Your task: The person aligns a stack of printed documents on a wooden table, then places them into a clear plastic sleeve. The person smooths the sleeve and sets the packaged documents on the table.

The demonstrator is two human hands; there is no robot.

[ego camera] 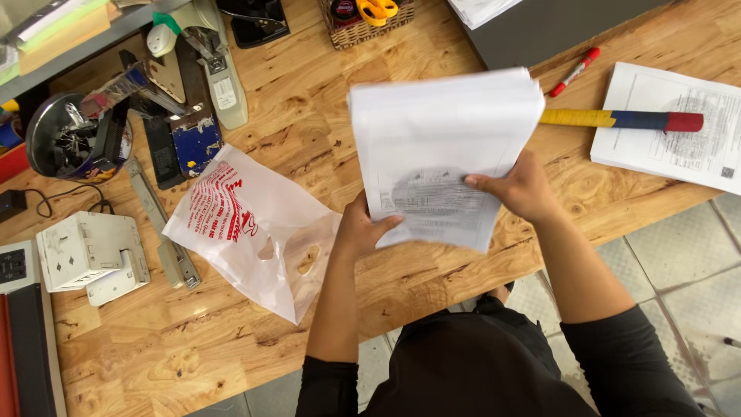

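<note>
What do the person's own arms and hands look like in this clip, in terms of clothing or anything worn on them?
Both hands are bare, with no gloves: the left hand and the right hand show no rings or watch that I can make out. The forearms are uncovered, and black sleeves are pushed up to about the elbows, matching the black top. No markings are visible.
</note>
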